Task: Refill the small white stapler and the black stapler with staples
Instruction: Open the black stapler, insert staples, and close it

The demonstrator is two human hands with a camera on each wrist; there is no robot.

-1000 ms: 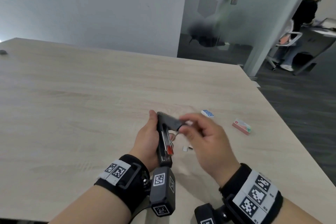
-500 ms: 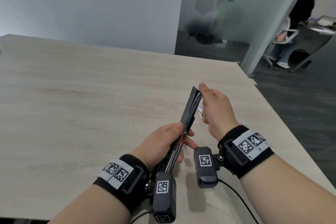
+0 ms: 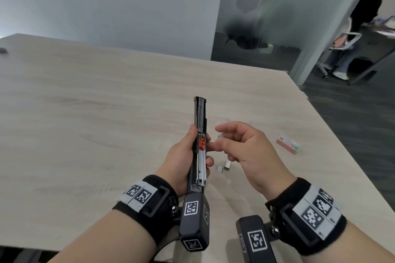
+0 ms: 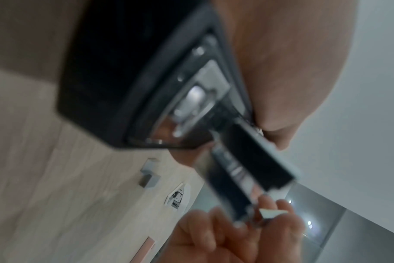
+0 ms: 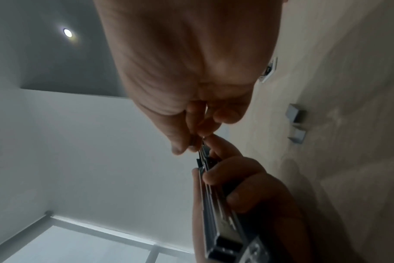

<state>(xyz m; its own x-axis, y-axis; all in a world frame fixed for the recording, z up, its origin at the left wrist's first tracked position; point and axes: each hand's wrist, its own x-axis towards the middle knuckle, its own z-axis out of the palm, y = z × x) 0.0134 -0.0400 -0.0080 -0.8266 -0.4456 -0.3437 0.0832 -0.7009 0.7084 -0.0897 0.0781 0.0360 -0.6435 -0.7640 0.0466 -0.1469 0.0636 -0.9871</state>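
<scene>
My left hand (image 3: 181,156) grips the black stapler (image 3: 199,126) by its base and holds it above the table, swung fully open and pointing away from me. Its metal magazine and red pusher (image 3: 201,143) face up. My right hand (image 3: 218,139) is just right of the magazine and pinches a small pale staple strip (image 4: 272,212) between thumb and fingers, close to the rail (image 5: 204,154). The small white stapler (image 4: 177,197) lies on the table beyond; in the head view my right hand hides it.
Two short staple pieces (image 3: 224,166) lie on the light wooden table (image 3: 85,113) under my hands. A pink staple box (image 3: 287,144) sits near the table's right edge. A small dark object (image 3: 3,50) is at the far left. A person (image 3: 363,17) stands behind the glass.
My right hand swung the stapler's top up and open, let go of it, and came back beside the magazine. The left hand turned the stapler to point straight away.
</scene>
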